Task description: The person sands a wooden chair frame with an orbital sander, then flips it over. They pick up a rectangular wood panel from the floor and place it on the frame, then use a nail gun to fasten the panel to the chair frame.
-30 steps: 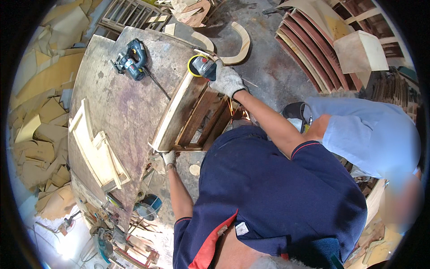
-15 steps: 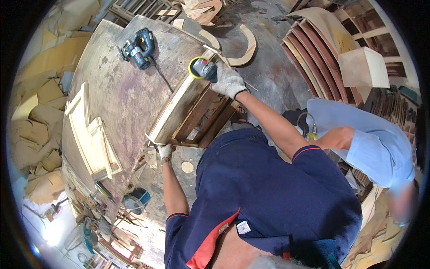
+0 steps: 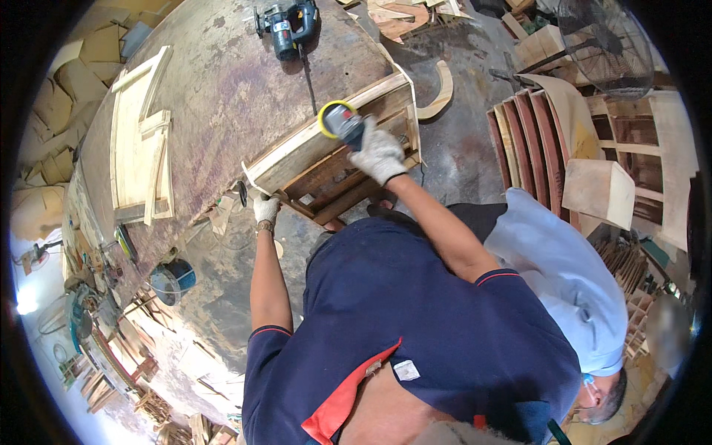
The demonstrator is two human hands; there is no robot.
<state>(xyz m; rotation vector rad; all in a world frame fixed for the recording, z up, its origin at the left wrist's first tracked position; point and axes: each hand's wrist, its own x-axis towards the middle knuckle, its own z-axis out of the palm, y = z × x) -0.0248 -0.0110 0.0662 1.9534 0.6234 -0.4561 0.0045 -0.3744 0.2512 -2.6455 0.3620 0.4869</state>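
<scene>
My right hand [image 3: 380,155], in a pale work glove, is closed around a grey and black handheld sander [image 3: 343,124] with a round yellow-edged pad. The sander is over the long top side of a box-like wooden frame [image 3: 297,165], near its middle; I cannot tell whether the pad touches the wood. My gloved left hand [image 3: 265,211] grips the frame's near left corner, its fingertips partly hidden. Slats and openings show along the frame's side facing me. It rests against the edge of a worn wooden worktable [image 3: 215,111].
A corded jigsaw [image 3: 285,33] lies on the worktable, its cable running toward the frame. Pale wooden strips [image 3: 141,148] lie at left. A bucket [image 3: 172,280] stands below. Right of me are a person in light blue [image 3: 567,274], curved panels [image 3: 530,141] and a fan [image 3: 604,48].
The sander in my right hand has moved from the frame's far end toward its middle. My left hand stays at the near corner. The view has shifted, and the person in blue has bent differently.
</scene>
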